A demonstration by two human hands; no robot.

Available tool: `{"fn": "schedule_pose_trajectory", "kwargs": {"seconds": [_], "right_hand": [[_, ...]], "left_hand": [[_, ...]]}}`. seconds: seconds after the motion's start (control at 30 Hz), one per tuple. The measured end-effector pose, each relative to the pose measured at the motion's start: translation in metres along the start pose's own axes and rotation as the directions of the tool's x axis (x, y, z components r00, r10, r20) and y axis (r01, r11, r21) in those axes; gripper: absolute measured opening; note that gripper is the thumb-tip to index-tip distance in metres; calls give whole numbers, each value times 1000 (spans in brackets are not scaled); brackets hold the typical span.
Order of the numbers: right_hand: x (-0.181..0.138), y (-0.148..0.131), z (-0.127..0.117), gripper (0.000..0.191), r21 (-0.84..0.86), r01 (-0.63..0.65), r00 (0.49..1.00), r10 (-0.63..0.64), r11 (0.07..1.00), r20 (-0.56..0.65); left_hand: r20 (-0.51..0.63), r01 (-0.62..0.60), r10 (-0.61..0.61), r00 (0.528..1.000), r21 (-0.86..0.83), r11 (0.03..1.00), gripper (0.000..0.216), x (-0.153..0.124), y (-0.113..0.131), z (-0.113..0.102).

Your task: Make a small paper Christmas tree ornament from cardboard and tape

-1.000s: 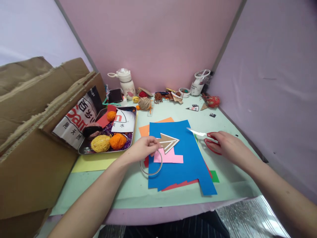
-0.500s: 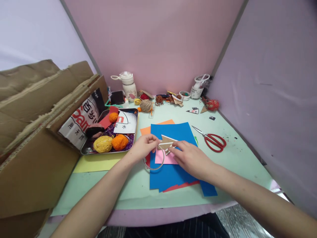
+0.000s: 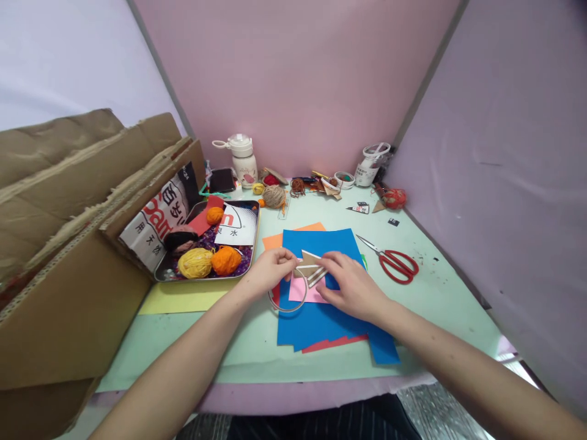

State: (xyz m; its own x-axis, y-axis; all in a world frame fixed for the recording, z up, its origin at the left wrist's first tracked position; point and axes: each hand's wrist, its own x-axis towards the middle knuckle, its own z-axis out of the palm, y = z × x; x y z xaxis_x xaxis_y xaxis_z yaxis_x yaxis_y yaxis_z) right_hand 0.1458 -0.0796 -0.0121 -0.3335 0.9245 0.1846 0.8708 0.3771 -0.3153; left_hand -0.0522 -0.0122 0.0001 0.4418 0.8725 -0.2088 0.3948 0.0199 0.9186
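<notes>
My left hand (image 3: 274, 269) is closed in a pinch, with a thin ring-shaped roll of tape (image 3: 288, 310) hanging from its fingers. Just right of those fingertips lies a small brown cardboard piece (image 3: 310, 260) with white tape strips along its edges and across it. My right hand (image 3: 351, 282) holds that piece at its right side, fingertips at the upper edge and thumb near the lower strip. Under the piece are a pink paper (image 3: 300, 296) and a large blue sheet (image 3: 321, 327). Part of the cardboard is hidden by my fingers.
Red-handled scissors (image 3: 398, 266) lie to the right. At left, a tray (image 3: 206, 279) holds yarn balls and paper, beside tall cardboard sheets (image 3: 123, 263). Along the back stand a white bottle (image 3: 245, 168), yarn balls (image 3: 274, 197) and a clear-topped cup (image 3: 367, 174).
My right fingers have shifted slightly up and apart, uncovering more of the white strips on the cardboard. The left hand keeps its pinch with the tape roll. The view has turned slightly.
</notes>
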Motion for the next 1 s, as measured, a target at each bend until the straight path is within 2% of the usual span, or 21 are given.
{"fn": "schedule_pose_trajectory", "kwargs": {"seconds": [0.1,0.2,0.33,0.53,0.67,0.77,1.0], "right_hand": [[5,6,7,72,60,-91,995,93,994,-38],[12,6,16,85,57,-116,993,118,992,-18],[17,2,21,84,49,-116,993,116,992,-14],[17,13,13,81,113,-57,998,55,992,19],[19,12,13,92,99,-64,996,58,993,63],[21,3,18,97,70,-82,996,79,994,51],[23,-6,24,84,61,-108,994,106,992,27]], "left_hand": [[3,3,-3,1000,1,1000,20,0,-1,1],[-1,6,-6,1000,2,1000,21,0,-1,1],[-8,5,-5,1000,-12,1000,22,-1,-1,-1],[14,12,-12,1000,-26,1000,24,0,-2,-3],[-10,-5,4,1000,-22,1000,23,0,-4,-2],[-14,-5,4,1000,-22,1000,21,1,-4,-1],[4,12,-12,1000,-39,999,20,1,-3,-1]]}}
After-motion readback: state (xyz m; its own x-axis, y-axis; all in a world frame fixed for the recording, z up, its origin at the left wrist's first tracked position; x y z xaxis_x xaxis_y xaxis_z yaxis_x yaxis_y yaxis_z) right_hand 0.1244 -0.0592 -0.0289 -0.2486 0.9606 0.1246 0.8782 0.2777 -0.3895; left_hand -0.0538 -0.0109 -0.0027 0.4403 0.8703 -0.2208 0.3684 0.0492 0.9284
